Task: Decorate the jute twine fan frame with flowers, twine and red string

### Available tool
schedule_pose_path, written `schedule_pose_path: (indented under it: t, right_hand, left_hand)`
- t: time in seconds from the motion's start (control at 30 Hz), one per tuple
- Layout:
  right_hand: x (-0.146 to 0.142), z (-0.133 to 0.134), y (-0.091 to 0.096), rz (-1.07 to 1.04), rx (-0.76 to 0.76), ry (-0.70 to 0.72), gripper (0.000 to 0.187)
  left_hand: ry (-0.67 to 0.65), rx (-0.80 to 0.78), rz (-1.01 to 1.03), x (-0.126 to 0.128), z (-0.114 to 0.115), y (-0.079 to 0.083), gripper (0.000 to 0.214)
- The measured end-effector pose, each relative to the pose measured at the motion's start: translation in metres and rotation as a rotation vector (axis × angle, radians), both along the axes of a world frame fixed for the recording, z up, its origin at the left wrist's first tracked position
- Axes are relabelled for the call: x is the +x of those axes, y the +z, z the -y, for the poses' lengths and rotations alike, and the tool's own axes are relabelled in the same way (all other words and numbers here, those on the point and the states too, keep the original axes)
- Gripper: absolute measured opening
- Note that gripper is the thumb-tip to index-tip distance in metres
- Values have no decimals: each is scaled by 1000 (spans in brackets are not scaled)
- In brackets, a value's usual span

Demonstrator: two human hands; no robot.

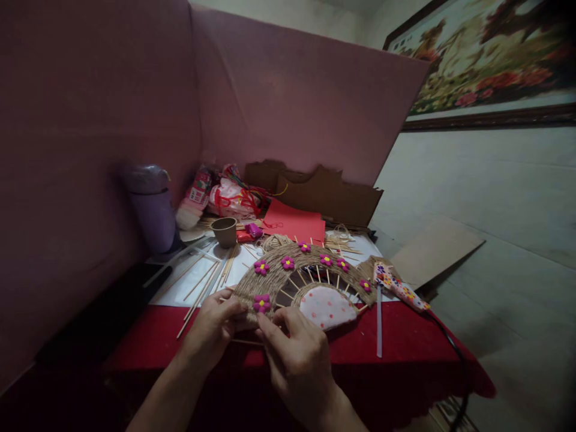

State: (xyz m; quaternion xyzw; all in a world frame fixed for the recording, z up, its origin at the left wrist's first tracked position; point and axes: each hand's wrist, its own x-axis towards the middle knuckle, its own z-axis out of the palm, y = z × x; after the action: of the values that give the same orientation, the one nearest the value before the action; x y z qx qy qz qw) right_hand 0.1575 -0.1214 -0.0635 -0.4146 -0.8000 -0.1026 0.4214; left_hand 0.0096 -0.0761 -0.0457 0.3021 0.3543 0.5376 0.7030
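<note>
The left hand [218, 324] has hold of the left end of a fan [274, 267] made of twine, with its thumb on top and the other fingers mostly hidden behind — likely so the fan does not wobble. The right hand [299, 345] has its pointing finger at the bottom of a big pink flower [261, 303] with a yellow middle. I cannot tell if that hand is pinching the flower or just pushing on it.

The fan is right in front of the person, over the near part of the red tablecloth [360, 345]. It is tipped up a bit, maybe so its front is easy to see. Thin sticks [318, 274] show in its gap like sun rays, and they seem to join the twine band to the white dotted patch [326, 306].

A flowery glue gun [400, 285] lies to the right, near enough to grab, it seems. A clear glue stick [379, 324] pokes out of it toward the person. Loose sticks [198, 300] lie to the left on a white sheet [168, 295], which may be there to save the cloth from mess. A brown cup [224, 231] and red paper [294, 221] sit farther back — probably to leave elbow room.
</note>
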Motion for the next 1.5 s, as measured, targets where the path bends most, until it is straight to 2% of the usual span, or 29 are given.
schedule_pose_path:
  t: [0.33, 0.67, 0.8, 0.97, 1.2, 1.5]
  right_hand:
    - [-7, -8, 2, 125, -23, -102, 30]
    - [-4, -4, 0, 23, -58, -65, 32]
    - [-4, -5, -4, 48, -21, -79, 31]
    - [-4, -4, -5, 73, -5, -83, 31]
    - [-3, -5, -5, 60, -5, -69, 31]
    - [-2, -5, -6, 52, -31, -65, 31]
  left_hand:
    - [32, -21, 9, 0, -1, -2, 19]
    - [-5, 7, -24, 0, -1, 0, 24]
    - [40, -6, -61, 4, -2, -1, 30]
    - [53, 3, -101, 6, -2, -4, 26]
    - [80, -8, -111, 8, -2, -3, 39]
    - [57, 5, -114, 7, -1, -2, 30]
